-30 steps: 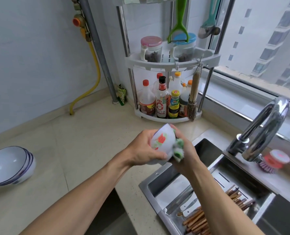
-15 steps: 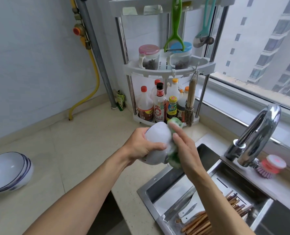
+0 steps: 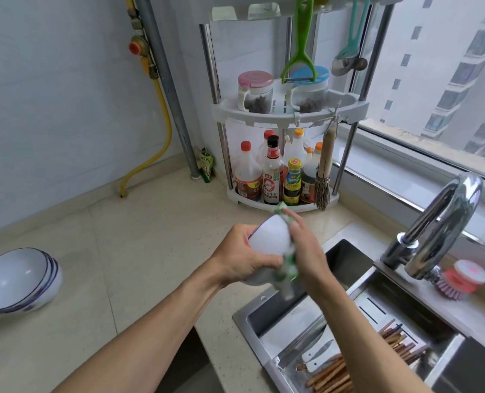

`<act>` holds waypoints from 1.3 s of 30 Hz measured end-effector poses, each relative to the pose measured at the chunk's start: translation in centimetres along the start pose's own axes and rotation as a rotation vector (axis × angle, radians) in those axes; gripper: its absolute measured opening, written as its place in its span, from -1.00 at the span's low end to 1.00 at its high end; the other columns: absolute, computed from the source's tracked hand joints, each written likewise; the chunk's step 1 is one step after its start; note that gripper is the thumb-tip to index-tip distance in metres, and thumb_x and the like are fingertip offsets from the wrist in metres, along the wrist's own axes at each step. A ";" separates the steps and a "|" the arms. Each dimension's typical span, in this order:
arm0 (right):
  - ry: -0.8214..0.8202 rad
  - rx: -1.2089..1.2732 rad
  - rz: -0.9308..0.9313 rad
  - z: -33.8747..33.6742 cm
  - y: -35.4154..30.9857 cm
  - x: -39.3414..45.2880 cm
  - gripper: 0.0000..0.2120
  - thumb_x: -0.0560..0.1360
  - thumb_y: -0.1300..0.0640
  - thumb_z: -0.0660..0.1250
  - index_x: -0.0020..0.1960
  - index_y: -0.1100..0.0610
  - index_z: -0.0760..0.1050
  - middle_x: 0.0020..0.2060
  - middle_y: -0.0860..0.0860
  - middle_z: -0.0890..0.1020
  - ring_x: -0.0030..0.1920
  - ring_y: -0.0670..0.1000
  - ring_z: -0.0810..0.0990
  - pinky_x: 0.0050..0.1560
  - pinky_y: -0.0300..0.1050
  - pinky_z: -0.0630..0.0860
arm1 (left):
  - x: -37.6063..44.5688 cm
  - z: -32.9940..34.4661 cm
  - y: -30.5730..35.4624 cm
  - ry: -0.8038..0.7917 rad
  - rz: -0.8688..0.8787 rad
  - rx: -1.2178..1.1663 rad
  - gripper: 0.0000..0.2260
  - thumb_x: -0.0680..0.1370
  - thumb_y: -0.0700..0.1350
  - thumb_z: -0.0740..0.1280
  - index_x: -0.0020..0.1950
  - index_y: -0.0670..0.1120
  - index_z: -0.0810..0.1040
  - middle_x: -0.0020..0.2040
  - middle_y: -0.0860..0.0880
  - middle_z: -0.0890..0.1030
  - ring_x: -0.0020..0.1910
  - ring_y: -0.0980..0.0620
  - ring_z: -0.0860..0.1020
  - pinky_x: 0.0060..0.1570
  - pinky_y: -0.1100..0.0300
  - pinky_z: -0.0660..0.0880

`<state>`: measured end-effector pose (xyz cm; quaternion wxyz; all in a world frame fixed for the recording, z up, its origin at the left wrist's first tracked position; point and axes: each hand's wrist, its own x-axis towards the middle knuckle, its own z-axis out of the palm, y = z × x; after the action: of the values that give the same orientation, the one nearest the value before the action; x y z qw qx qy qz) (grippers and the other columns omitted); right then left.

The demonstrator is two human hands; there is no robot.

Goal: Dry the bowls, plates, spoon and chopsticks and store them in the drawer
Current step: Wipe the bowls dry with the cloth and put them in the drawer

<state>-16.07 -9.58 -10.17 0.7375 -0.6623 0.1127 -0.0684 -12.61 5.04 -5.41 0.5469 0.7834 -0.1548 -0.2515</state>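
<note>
A beige kitchen counter (image 3: 139,251) runs along the wall to a steel sink (image 3: 346,268) by the window. Above the sink's edge, the left hand (image 3: 242,258) grips a white bowl (image 3: 268,239), fingers curled around its rim. The right hand (image 3: 306,251) presses a green cloth (image 3: 288,269) on the bowl with straight fingers. A stack of bowls (image 3: 17,279) stands on the counter far left, and chopsticks (image 3: 337,373) lie in the sink tray.
</note>
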 end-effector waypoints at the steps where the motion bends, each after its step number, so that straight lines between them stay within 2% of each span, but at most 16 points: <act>1: 0.025 0.057 0.081 -0.4 -0.1 0.4 -0.72 0.69 -0.03 0.07 0.30 -0.18 0.47 0.22 0.14 0.57 0.09 0.11 0.63 0.12 0.18 0.61 | -0.2 0.0 0.0 -0.001 0.008 -0.002 -0.70 0.35 -0.29 0.59 0.04 -0.18 0.65 -0.07 -0.08 0.67 -0.16 0.02 0.64 -0.30 0.21 0.57; 3: -0.008 -0.017 0.032 -0.2 -0.3 0.0 -0.68 0.63 -0.10 0.10 0.32 -0.19 0.48 0.32 0.05 0.50 0.22 0.08 0.56 0.26 0.16 0.53 | 0.0 -0.3 -0.2 0.026 0.005 -0.035 -0.72 0.36 -0.28 0.59 0.02 -0.15 0.65 -0.09 -0.07 0.68 -0.18 0.04 0.66 -0.30 0.21 0.57; 5: -0.051 -0.171 -0.143 1.1 0.0 -0.9 -0.58 0.58 -0.11 0.08 0.41 -0.15 0.43 0.37 -0.05 0.43 0.32 -0.04 0.47 0.36 -0.04 0.45 | 0.3 -0.7 -0.2 0.059 -0.012 -0.071 -0.78 0.39 -0.27 0.57 -0.01 -0.15 0.65 -0.12 -0.07 0.69 -0.17 0.03 0.66 -0.30 0.21 0.57; 7: -0.057 -0.184 -0.180 1.7 0.4 -1.2 -0.57 0.59 -0.10 0.08 0.43 -0.17 0.41 0.38 -0.03 0.44 0.32 -0.02 0.48 0.37 0.00 0.44 | 0.4 -0.7 -0.3 0.069 -0.015 -0.071 -0.81 0.40 -0.29 0.55 -0.03 -0.17 0.65 -0.14 -0.08 0.68 -0.20 0.03 0.66 -0.32 0.21 0.56; 9: 0.010 0.058 0.003 1.3 0.3 -0.7 -0.69 0.62 -0.11 0.11 0.31 -0.29 0.48 0.31 0.10 0.53 0.20 0.13 0.60 0.21 0.19 0.57 | -0.1 -0.3 -0.3 0.049 -0.010 -0.075 -0.79 0.38 -0.32 0.55 -0.03 -0.16 0.65 -0.13 -0.09 0.68 -0.24 0.05 0.66 -0.38 0.22 0.55; 12: -0.010 0.586 0.396 -0.1 0.3 -0.4 -0.71 0.64 -0.05 0.19 0.29 -0.05 0.55 0.15 0.25 0.64 -0.01 0.25 0.68 -0.07 0.19 0.65 | -0.7 0.0 -0.3 0.024 0.052 -0.099 -0.70 0.32 -0.27 0.61 0.01 -0.16 0.66 -0.07 -0.11 0.68 -0.14 -0.01 0.68 -0.33 0.18 0.58; 15: 0.031 0.805 0.473 0.2 0.8 -1.6 -0.65 0.63 0.02 0.12 0.23 0.16 0.56 0.00 0.27 0.69 -0.03 0.31 0.67 -0.01 0.35 0.61 | -0.5 0.1 0.7 0.002 0.098 -0.170 -0.62 0.27 -0.22 0.60 0.06 -0.17 0.66 0.00 -0.13 0.69 -0.02 -0.11 0.68 -0.18 0.02 0.66; 17: 0.087 0.851 0.466 0.3 1.1 -1.6 -0.65 0.61 0.04 0.12 0.22 0.18 0.56 0.06 0.29 0.68 0.07 0.34 0.63 0.11 0.40 0.55 | 0.1 -0.4 1.4 -0.075 0.081 -0.119 -0.60 0.31 -0.28 0.60 0.11 -0.10 0.65 0.03 -0.09 0.68 0.02 -0.08 0.66 -0.16 0.05 0.65; 19: 0.112 0.792 0.459 -0.4 0.5 -1.4 -0.62 0.61 0.00 0.17 0.28 0.20 0.54 0.12 0.30 0.65 0.09 0.32 0.64 0.11 0.31 0.57 | 0.7 -1.0 1.9 -0.149 0.023 -0.043 -0.51 0.28 -0.20 0.62 0.18 -0.01 0.63 0.09 -0.05 0.68 0.08 -0.08 0.64 -0.09 0.04 0.65; 23: 0.125 0.383 0.255 -1.4 -1.0 -0.5 -0.73 0.63 0.07 0.25 0.30 0.03 0.55 0.14 0.17 0.67 -0.03 0.11 0.71 -0.10 0.02 0.65 | 1.8 -1.1 2.2 -0.119 -0.093 -0.006 -0.41 0.10 -0.04 0.65 0.10 -0.10 0.68 0.02 -0.09 0.72 0.07 -0.16 0.66 0.10 -0.14 0.61; 26: 0.018 -0.156 -0.113 -1.8 -1.9 -1.1 -0.70 0.68 0.06 0.16 0.36 -0.08 0.50 0.32 0.00 0.53 0.18 -0.10 0.57 0.17 -0.13 0.56 | 1.8 -0.6 1.7 -0.063 -0.104 -0.040 -0.55 0.18 -0.21 0.66 0.03 -0.17 0.68 -0.03 -0.12 0.72 -0.01 -0.14 0.66 0.02 -0.06 0.63; 29: -0.125 -0.476 -0.398 -0.8 -1.4 -2.1 -0.63 0.64 -0.01 0.13 0.41 -0.14 0.47 0.40 -0.10 0.41 0.39 -0.12 0.38 0.42 -0.10 0.34 | 1.5 0.0 0.9 0.047 -0.046 -0.107 -0.72 0.32 -0.37 0.57 -0.02 -0.18 0.67 -0.08 -0.11 0.71 -0.10 -0.05 0.65 -0.06 0.06 0.62; 31: -0.076 -0.404 -0.399 -0.5 -1.1 -1.8 -0.66 0.65 0.00 0.11 0.37 -0.21 0.44 0.36 -0.05 0.45 0.33 -0.10 0.45 0.36 -0.10 0.39 | 1.3 0.6 0.9 0.062 -0.024 -0.096 -0.74 0.32 -0.38 0.56 -0.05 -0.16 0.67 -0.12 -0.07 0.71 -0.15 0.00 0.64 -0.11 0.09 0.62; 33: -0.043 -0.155 -0.171 -1.0 -1.4 -0.7 -0.71 0.70 0.01 0.09 0.32 -0.22 0.46 0.29 0.02 0.52 0.16 -0.06 0.59 0.17 -0.08 0.56 | 0.9 0.8 0.8 0.068 -0.024 -0.056 -0.71 0.28 -0.32 0.61 -0.08 -0.10 0.66 -0.13 -0.03 0.71 -0.17 0.03 0.65 -0.18 0.13 0.60; 35: -0.057 -0.053 -0.027 -1.7 -1.4 0.0 -0.70 0.71 0.04 0.07 0.32 -0.16 0.48 0.28 0.07 0.55 0.13 -0.03 0.63 0.12 -0.06 0.61 | 0.8 0.5 0.5 0.069 -0.028 -0.028 -0.68 0.27 -0.27 0.63 -0.06 -0.08 0.65 -0.10 -0.02 0.70 -0.13 0.02 0.64 -0.21 0.16 0.57; 39: -0.145 -0.301 -0.276 0.3 -1.1 -1.3 -0.62 0.63 0.02 0.11 0.40 -0.01 0.49 0.29 -0.08 0.48 0.21 -0.12 0.52 0.22 -0.16 0.48 | 0.9 -0.8 0.2 0.034 -0.042 -0.053 -0.72 0.31 -0.35 0.58 -0.04 -0.14 0.65 -0.12 -0.05 0.70 -0.14 0.01 0.64 -0.20 0.22 0.57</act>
<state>-17.17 -9.08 -8.94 0.6201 -0.7774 -0.0237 -0.1033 -11.41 5.09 -5.23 0.5647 0.7758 -0.1223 -0.2536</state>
